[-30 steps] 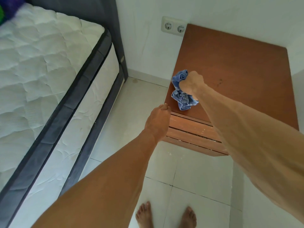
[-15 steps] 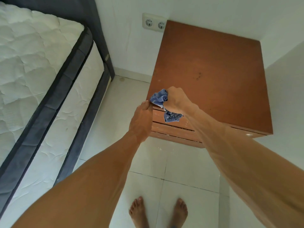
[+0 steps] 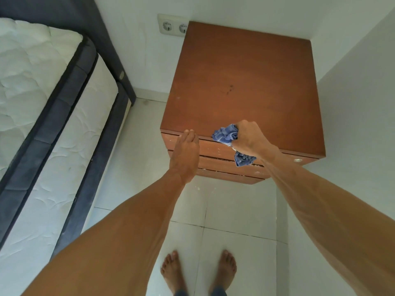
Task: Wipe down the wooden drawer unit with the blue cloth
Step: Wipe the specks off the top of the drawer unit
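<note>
Blue cloth bunched in right hand fist at wooden drawer unit front edge; left hand flat, fingers together, touching same edge.

Soft, even daylight, perhaps from the left; wide-angle bending at edges, slight softness.

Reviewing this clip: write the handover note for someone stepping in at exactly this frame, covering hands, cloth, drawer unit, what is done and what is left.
Right hand: fist shut on the bunched blue cloth, pressed at the front edge of the wooden drawer unit, one tail hanging over the drawer fronts.
Left hand: flat, fingertips on the top front edge near the left corner, holding nothing.
Done: cannot tell from this frame how much has been wiped; dark specks show mid-top.
Left: white flecks on the drawer fronts suggest they need wiping; the sides cannot be seen.
</note>
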